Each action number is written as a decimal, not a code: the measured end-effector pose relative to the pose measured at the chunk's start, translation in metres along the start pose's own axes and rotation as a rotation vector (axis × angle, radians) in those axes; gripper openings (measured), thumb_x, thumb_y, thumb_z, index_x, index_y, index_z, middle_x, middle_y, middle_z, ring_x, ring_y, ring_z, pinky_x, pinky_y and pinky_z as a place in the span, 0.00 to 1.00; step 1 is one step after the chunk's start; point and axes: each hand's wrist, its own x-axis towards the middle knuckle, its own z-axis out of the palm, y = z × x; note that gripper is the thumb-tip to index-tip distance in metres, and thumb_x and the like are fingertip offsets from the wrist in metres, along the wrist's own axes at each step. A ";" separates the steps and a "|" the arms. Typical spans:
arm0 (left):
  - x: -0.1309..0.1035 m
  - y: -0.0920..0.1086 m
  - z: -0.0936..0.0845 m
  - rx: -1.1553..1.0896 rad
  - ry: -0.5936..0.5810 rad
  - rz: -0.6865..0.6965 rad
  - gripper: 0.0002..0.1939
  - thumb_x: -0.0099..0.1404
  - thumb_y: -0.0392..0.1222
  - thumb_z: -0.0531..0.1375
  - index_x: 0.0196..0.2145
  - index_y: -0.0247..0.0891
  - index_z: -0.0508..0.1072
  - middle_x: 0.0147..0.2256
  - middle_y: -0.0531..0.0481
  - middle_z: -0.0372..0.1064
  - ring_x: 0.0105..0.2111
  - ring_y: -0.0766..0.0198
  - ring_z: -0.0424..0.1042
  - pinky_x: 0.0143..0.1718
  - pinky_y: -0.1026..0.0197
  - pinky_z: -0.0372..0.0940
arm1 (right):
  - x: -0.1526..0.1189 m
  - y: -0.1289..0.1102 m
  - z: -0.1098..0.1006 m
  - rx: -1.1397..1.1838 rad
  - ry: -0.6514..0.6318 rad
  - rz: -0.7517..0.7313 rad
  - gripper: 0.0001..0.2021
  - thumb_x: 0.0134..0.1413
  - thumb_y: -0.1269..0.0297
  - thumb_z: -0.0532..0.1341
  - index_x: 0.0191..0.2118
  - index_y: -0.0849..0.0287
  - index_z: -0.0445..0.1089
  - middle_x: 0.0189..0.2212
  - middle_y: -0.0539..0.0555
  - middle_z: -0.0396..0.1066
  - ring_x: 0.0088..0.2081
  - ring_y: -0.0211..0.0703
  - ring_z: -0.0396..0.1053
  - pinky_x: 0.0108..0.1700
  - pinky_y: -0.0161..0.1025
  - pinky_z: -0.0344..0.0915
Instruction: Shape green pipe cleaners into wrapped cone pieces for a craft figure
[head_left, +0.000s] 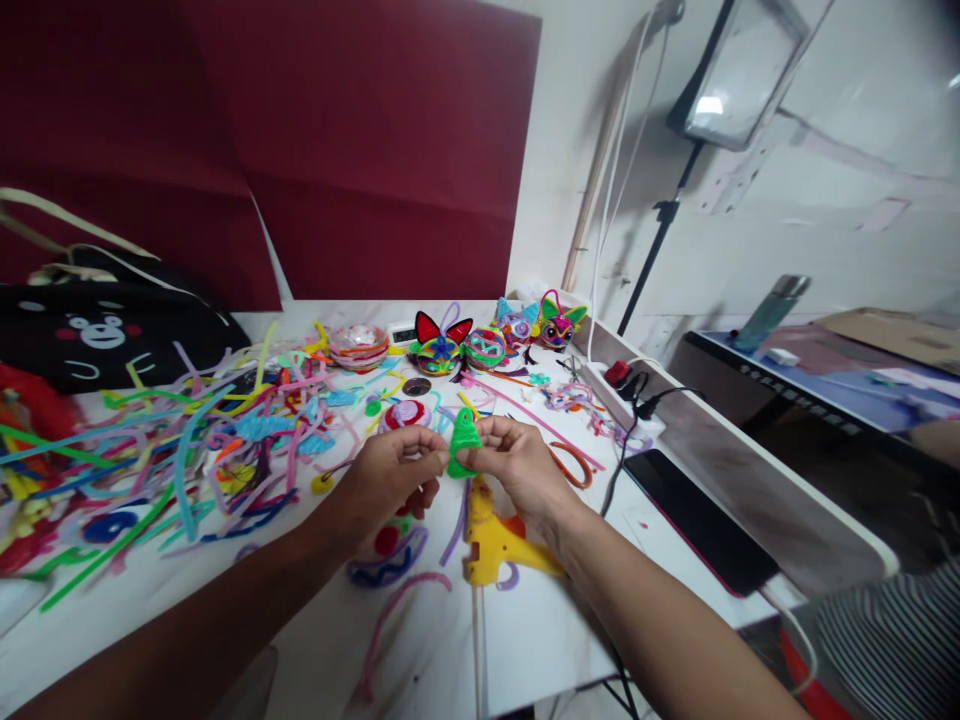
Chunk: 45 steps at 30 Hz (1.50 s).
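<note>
A small green fuzzy piece [465, 442], pointed at the top and wider below, is held upright between my hands over the white table [300, 620]. My right hand [517, 462] pinches it from the right, thumb across its front. On its other side my left hand [401, 468] has thumb and fingertips pressed together at the piece's left edge. Beneath my right hand lies a yellow glue gun [499, 545]. A purple and blue fuzzy shape [388, 570] rests below my left hand.
Tangled pipe cleaners [187, 450] cover the left side. Decorated balls [439, 348] line the back. A phone [701, 520], a power strip [619, 395] and cables are at the right. Someone's striped sleeve [885, 630] shows at lower right.
</note>
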 end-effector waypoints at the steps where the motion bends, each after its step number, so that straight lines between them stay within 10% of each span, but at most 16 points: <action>1: 0.000 0.000 0.000 -0.009 -0.011 -0.005 0.11 0.55 0.46 0.61 0.30 0.37 0.66 0.13 0.59 0.63 0.11 0.71 0.59 0.13 0.70 0.50 | 0.000 0.000 0.000 0.004 0.000 0.005 0.11 0.29 0.70 0.71 0.27 0.62 0.73 0.20 0.48 0.73 0.22 0.34 0.69 0.30 0.33 0.65; 45: 0.003 -0.003 -0.012 -0.351 -0.374 -0.085 0.05 0.60 0.38 0.62 0.32 0.33 0.72 0.25 0.53 0.63 0.23 0.70 0.64 0.20 0.67 0.70 | -0.002 -0.005 -0.001 0.147 -0.100 0.108 0.14 0.26 0.72 0.73 0.25 0.63 0.71 0.19 0.47 0.73 0.21 0.34 0.69 0.29 0.31 0.65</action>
